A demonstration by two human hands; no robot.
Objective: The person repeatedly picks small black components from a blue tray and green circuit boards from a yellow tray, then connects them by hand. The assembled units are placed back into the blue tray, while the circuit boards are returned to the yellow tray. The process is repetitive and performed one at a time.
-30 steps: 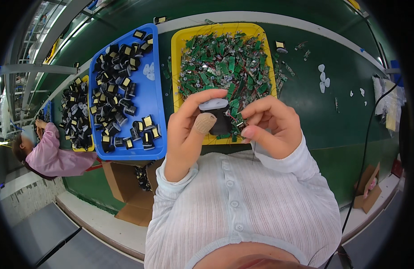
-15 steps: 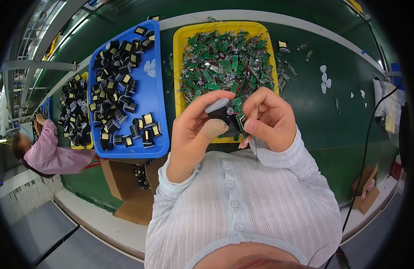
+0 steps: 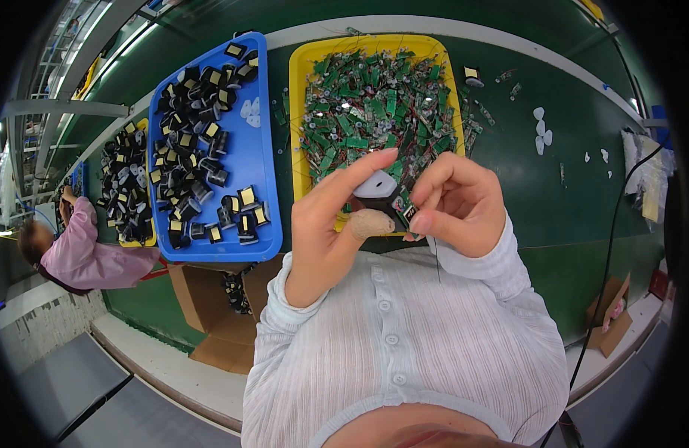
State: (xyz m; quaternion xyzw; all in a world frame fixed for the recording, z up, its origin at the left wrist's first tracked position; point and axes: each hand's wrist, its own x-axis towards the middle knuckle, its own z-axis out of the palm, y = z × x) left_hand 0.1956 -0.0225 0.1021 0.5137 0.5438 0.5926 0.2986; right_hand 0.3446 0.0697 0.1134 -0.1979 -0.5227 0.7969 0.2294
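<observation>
My left hand (image 3: 323,233) grips a small black plastic housing with a light grey end cap (image 3: 376,185), a dark slot showing in the cap. Its thumb wears a tan finger cover (image 3: 371,222). Close against the housing's right side, a small green circuit board (image 3: 403,203) is pinched by the thumb and fingertips of my right hand (image 3: 464,205). A thin dark wire hangs down below the right fingers. How far the board sits inside the housing is hidden by the fingers. Just beyond both hands is a yellow tray (image 3: 297,97) heaped with green circuit boards and wires.
Left of it lies a blue tray (image 3: 264,149) of black housings with yellowish pads. A second yellow tray (image 3: 144,240) is farther left, near a person in pink (image 3: 94,250). White pieces (image 3: 539,131) lie on the green table at right. An open cardboard box (image 3: 203,299) stands below the table.
The housing has turned so its grey cap faces up more. Red wires and board parts visible before between the hands are now mostly out of sight. Both hands shifted slightly right.
</observation>
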